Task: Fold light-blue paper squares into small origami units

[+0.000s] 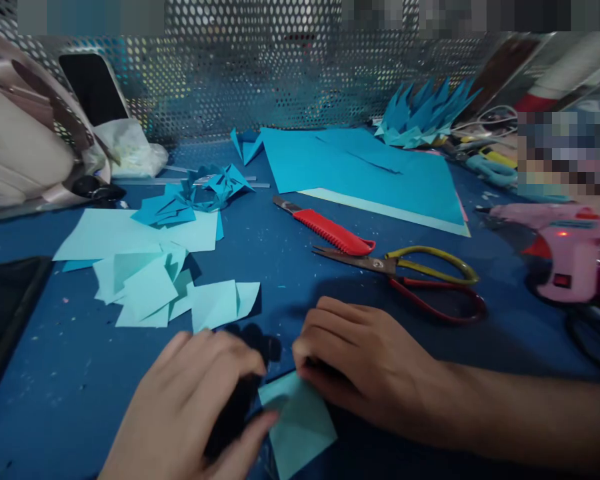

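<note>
A light aqua paper square [305, 427] lies at the near edge of the blue table, with a faint crease across it. My right hand [367, 357] has its fingers curled and pinches the square's far corner. My left hand [195, 393] is over the square's left side, thumb at the paper and fingers held apart from the thumb. Beyond my left hand are several loose aqua paper squares [147, 290], some overlapping. Scissors [395, 267] with one yellow and one red handle lie past my right hand, touching a red utility knife [333, 230].
Blue paper sheets [350, 167] lie at the back, beside a spiky folded-paper piece [423, 117]. Folded blue pieces [200, 193] rest on pale paper at the left. A pink glue gun [567, 247] stands right, its light lit. A phone [95, 87] leans against the perforated metal panel [260, 73].
</note>
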`<state>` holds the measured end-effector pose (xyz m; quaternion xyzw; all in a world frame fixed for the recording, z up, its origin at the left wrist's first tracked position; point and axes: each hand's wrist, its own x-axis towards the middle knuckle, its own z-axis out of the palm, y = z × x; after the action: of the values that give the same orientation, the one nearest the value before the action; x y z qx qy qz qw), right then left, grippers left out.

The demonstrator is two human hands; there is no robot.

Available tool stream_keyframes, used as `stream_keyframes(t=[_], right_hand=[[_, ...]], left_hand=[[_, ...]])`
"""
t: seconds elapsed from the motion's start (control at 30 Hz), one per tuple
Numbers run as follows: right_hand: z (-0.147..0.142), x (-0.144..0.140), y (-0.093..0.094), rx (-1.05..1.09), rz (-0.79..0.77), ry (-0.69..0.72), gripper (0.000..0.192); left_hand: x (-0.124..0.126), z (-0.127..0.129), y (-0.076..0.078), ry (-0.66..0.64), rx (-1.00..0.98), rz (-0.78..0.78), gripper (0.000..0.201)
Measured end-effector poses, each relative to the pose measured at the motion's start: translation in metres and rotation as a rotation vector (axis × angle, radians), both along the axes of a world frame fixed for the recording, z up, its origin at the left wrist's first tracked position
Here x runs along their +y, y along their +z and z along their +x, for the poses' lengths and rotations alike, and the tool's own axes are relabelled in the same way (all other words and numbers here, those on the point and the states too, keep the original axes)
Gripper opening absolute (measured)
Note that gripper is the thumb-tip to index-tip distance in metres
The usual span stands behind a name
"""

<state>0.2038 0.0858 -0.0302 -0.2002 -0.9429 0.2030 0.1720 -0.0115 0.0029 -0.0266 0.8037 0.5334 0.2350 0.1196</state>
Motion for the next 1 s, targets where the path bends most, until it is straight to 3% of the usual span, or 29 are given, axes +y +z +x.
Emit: stream_keyframes(t=[0.1,0.3,0.6,0.83,1.0], right_hand=[[0.001,0.0,0.001,0.012,-0.067,0.018,0.022],[0.004,-0.001,0.0,0.055,-0.136,0.031,0.015],[0.007,0.002,0.01,-0.097,-0.189,-0.04,0.021],[0.008,0.003,0.01,-0.134,-0.12,0.035,0.017],[0.004,0.0,0.012,-0.182,-0.077,0.003,0.021]], left_hand=[[0.005,0.005,0.002,0.037,-0.038,-0.156,0.002],[0.006,0.013,0.004,0.05,-0.109,-0.322,0.012],[0.002,0.015,0.005,0.052,-0.063,-0.26,0.013],[-0.001,0.017,0.008,0.049,-0.051,-0.246,0.014],[-0.001,0.016,0.01,0.056,-0.037,-0.23,0.013]])
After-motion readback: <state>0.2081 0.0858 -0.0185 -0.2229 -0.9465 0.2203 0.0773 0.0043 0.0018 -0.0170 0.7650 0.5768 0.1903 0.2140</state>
